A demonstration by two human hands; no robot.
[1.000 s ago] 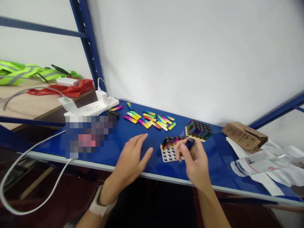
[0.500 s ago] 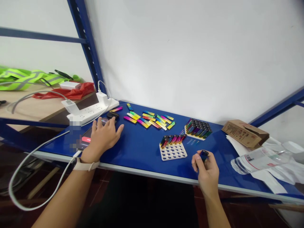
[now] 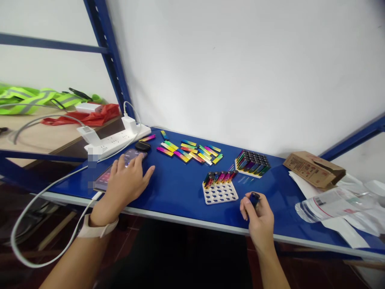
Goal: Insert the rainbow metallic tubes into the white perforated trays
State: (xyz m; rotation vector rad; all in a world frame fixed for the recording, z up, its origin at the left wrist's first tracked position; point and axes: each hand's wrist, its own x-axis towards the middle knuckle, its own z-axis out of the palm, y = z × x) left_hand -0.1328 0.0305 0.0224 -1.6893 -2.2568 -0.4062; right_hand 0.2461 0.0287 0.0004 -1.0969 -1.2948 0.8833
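My left hand (image 3: 126, 176) lies over a phone (image 3: 104, 176) with its fingers spread, the fingertips at the lit screen. It holds nothing. My right hand (image 3: 259, 214) is closed around a dark piece that looks like a lighter (image 3: 254, 197), its black top showing above the fingers. Left of that hand sits a white tray with holes (image 3: 221, 194), its back rows filled with upright rainbow-coloured lighters (image 3: 222, 176). Farther back stands a second, packed block of black-topped lighters (image 3: 253, 163). Several shiny rainbow metal pieces (image 3: 188, 152) lie loose at the table's back.
A white power strip (image 3: 116, 141) with chargers and a black earbud case (image 3: 142, 145) are at the left. A white cable (image 3: 36, 196) loops over the front edge. An open cardboard box (image 3: 313, 168), a clear plastic bottle (image 3: 331, 204) and white paper lie right. A wall stands behind.
My left hand has slid down and slightly left over the phone, whose screen shows different content. My right hand has shifted slightly left and down, still closed on the lighter.
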